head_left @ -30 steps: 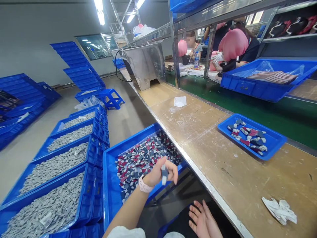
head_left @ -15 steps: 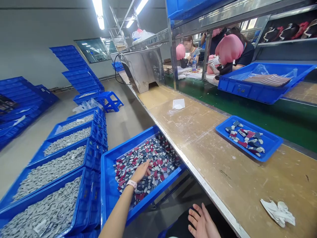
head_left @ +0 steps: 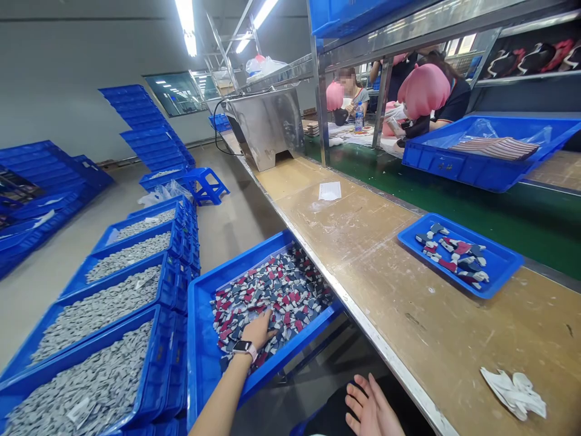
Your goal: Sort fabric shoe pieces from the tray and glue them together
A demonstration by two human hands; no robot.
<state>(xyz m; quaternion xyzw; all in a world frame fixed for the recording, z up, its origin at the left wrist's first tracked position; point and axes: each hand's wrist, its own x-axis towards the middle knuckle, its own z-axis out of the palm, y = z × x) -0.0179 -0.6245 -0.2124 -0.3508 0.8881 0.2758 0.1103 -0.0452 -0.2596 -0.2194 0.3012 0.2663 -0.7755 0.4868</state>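
My left hand (head_left: pixel 259 330), with a watch on its wrist, lies palm down on the heap of small red, grey and white pieces (head_left: pixel 276 290). The heap fills a blue crate (head_left: pixel 204 290) beside the bench. The fingers rest spread on the pieces and nothing is lifted. My right hand (head_left: pixel 370 409) rests open at the bottom edge with its fingers apart and holds nothing. On the bench, a shallow blue tray (head_left: pixel 499 257) holds several of the same pieces (head_left: pixel 454 254).
Stacked blue crates of grey pieces (head_left: pixel 104 303) stand to my left on the floor. A crumpled white cloth (head_left: pixel 512 390) and a paper slip (head_left: pixel 330 191) lie on the wooden bench (head_left: pixel 408 315). A green conveyor (head_left: pixel 499 206) carries a large blue crate (head_left: pixel 458 160). Other people work behind it.
One second ago my left hand held a grey piece above the crate. It has since dropped into the crate and now lies on the pieces nearer the front. The right hand stayed still.
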